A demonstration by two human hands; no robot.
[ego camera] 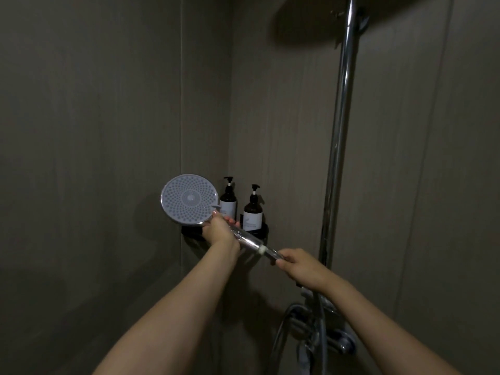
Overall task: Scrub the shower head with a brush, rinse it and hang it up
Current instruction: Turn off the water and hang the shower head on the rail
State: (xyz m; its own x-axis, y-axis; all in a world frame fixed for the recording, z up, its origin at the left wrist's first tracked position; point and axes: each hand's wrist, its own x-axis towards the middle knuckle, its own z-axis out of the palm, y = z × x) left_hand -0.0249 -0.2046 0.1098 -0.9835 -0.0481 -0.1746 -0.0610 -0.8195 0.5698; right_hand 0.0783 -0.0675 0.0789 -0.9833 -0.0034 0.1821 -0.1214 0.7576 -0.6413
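Observation:
The hand-held shower head (189, 198) has a round grey-white spray face turned toward me and a clear handle. It is held out in front of the corner. My left hand (220, 230) grips the handle just below the face. My right hand (301, 267) grips the lower end of the handle, where the hose (320, 320) leaves it and hangs down. No brush is in view.
A chrome riser pole (341, 125) runs up the right wall to a holder (361, 20) under the dark overhead shower (311, 20). Two dark pump bottles (253, 209) stand on a black corner shelf (263, 232). The mixer valve (322, 331) sits below my right hand.

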